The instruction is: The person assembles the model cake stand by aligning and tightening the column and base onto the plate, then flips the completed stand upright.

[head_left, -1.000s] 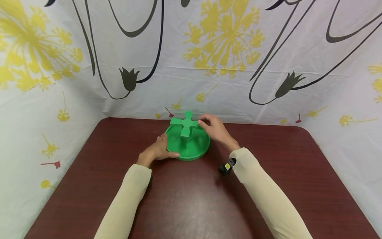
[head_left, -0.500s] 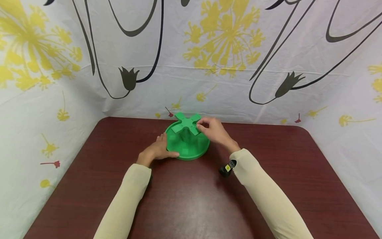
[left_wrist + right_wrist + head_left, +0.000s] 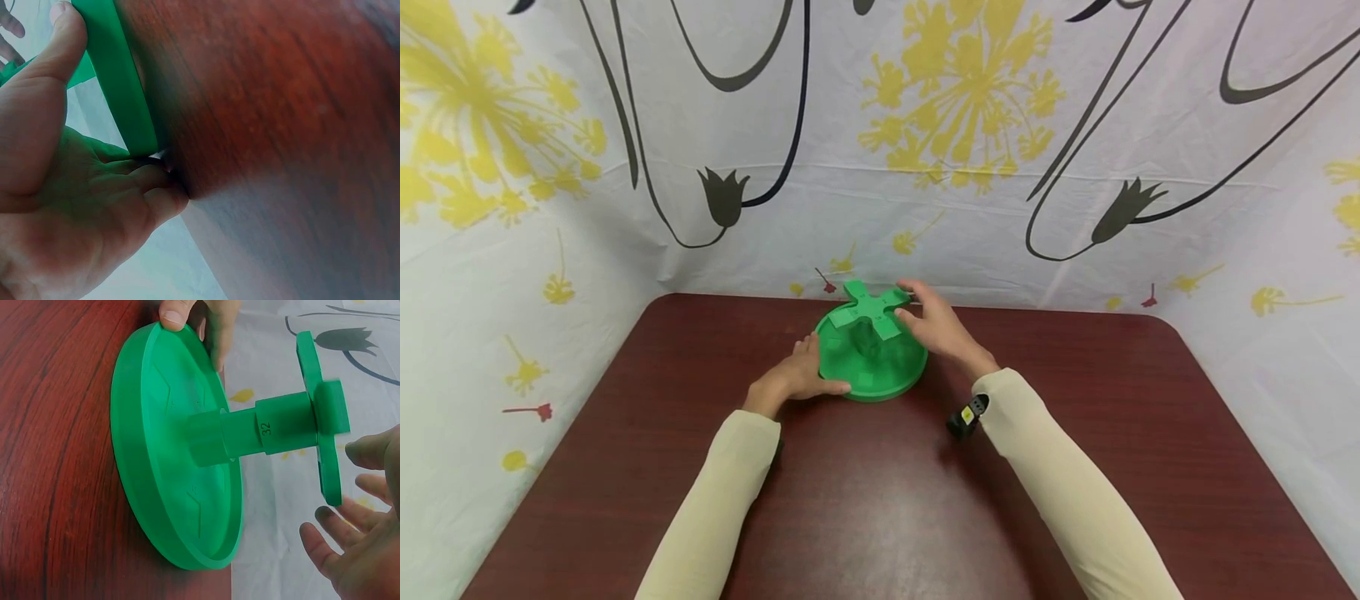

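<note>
White cloth (image 3: 760, 125) fills the upper half of the head view & runs down both sides, w/ yellow, grey & red plant prints. Below it, the dark red-brown table (image 3: 865, 500) takes up the lower half. Your beige L sleeve (image 3: 711, 500) & R sleeve (image 3: 1071, 479) come in from the btm edge, either side of ctr. The green dish (image 3: 874, 397), round w/ a raised rim, sits on the table at frame ctr, near the far edge. Your L hand (image 3: 793, 375) grips it at its left side: thumb on the near rim, fingers along the outer wall. Your R hand (image 3: 940, 327), just right of ctr, is loose, fingers spread, nothing in it; right wrist view shows the thumb tip just beside the green cross (image 3: 871, 310), not gripping. That 4-armed cross sits over the dish at frame ctr, atop a green post (image 3: 287, 422) rising from mid-dish. Black device (image 3: 966, 419) hangs at your R wrist, right of ctr. Smallest: dark "32" (image 3: 266, 428) on the post, mid right wrist view.
</note>
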`<state>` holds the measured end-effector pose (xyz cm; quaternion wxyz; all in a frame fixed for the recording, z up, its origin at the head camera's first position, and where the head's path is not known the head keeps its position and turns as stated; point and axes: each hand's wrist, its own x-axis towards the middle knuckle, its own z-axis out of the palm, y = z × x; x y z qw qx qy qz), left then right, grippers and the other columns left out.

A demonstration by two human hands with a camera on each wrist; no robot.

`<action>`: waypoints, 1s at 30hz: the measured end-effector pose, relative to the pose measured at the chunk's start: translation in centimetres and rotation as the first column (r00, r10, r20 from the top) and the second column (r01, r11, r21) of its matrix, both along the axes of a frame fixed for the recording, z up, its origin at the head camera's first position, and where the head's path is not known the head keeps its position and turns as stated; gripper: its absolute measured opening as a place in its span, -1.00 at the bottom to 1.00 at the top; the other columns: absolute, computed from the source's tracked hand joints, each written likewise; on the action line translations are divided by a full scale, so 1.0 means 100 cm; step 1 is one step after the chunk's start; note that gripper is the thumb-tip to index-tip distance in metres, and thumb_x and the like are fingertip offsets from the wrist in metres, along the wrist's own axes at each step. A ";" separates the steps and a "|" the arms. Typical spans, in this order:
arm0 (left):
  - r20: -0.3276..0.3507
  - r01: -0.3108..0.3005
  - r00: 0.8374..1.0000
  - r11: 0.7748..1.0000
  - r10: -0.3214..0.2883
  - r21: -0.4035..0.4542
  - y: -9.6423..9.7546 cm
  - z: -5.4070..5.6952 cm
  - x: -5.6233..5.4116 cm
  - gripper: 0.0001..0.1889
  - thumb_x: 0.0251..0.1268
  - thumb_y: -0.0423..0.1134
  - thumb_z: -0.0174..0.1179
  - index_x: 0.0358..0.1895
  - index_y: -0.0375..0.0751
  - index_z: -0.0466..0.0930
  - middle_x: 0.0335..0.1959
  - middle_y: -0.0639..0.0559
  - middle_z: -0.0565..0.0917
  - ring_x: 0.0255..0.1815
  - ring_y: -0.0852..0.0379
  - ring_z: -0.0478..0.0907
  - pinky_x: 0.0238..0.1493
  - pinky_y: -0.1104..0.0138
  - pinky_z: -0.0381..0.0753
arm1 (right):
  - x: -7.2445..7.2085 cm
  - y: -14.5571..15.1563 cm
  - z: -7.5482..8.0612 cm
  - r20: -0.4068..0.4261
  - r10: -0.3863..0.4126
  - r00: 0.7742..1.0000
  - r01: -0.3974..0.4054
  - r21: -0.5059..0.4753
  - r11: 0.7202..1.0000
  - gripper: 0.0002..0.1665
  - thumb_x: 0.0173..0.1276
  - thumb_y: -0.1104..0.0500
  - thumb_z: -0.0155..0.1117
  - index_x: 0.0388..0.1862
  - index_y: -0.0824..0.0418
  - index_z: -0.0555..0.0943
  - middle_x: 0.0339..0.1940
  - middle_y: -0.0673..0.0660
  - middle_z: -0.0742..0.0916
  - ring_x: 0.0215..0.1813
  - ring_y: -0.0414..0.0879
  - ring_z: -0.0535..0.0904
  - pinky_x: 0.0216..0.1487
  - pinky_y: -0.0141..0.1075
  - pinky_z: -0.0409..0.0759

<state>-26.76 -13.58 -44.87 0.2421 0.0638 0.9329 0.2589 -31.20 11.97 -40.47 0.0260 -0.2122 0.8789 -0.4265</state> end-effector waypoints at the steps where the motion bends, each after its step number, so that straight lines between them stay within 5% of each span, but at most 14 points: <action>1: 0.001 0.001 1.000 1.000 -0.001 -0.002 0.000 0.000 0.000 0.25 0.26 0.27 0.24 0.57 -0.33 -0.50 0.62 -0.30 -0.34 0.63 -0.22 -0.38 0.54 -0.12 -0.04 | 0.000 0.001 0.001 0.002 -0.003 1.000 0.003 -0.002 1.000 -0.38 0.54 0.18 0.12 0.52 0.19 0.27 0.43 0.25 0.42 0.40 0.14 0.40 0.30 0.03 0.47; 15: 0.004 -0.005 1.000 1.000 0.005 0.003 0.001 0.000 0.001 0.25 0.26 0.27 0.24 0.58 -0.32 -0.50 0.62 -0.30 -0.34 0.63 -0.22 -0.38 0.53 -0.13 -0.04 | 0.008 0.009 0.005 -0.045 -0.009 0.999 0.012 0.067 0.998 -0.71 0.51 0.13 0.19 0.11 0.19 0.66 0.06 0.14 0.66 -0.02 -0.01 0.56 0.00 -0.10 0.54; 26: 0.003 -0.008 1.000 1.000 0.008 0.000 0.001 0.001 0.002 0.23 0.28 0.26 0.23 0.57 -0.33 -0.50 0.61 -0.31 -0.33 0.63 -0.23 -0.37 0.53 -0.13 -0.04 | 0.021 -0.004 0.011 -0.039 0.082 0.996 -0.078 0.110 0.991 -0.80 0.48 0.14 0.22 -0.05 0.16 0.70 -0.16 0.07 0.76 -0.14 -0.11 0.67 -0.08 -0.17 0.63; 30: 0.001 -0.009 1.000 1.000 0.009 -0.007 0.002 0.001 0.002 0.23 0.28 0.25 0.23 0.57 -0.35 -0.50 0.61 -0.32 -0.33 0.63 -0.23 -0.37 0.53 -0.12 -0.04 | 0.021 -0.007 0.013 -0.091 0.048 0.995 -0.039 0.096 0.995 -0.81 0.46 0.12 0.25 -0.12 0.16 0.74 -0.24 0.09 0.77 -0.26 -0.12 0.65 -0.20 -0.20 0.60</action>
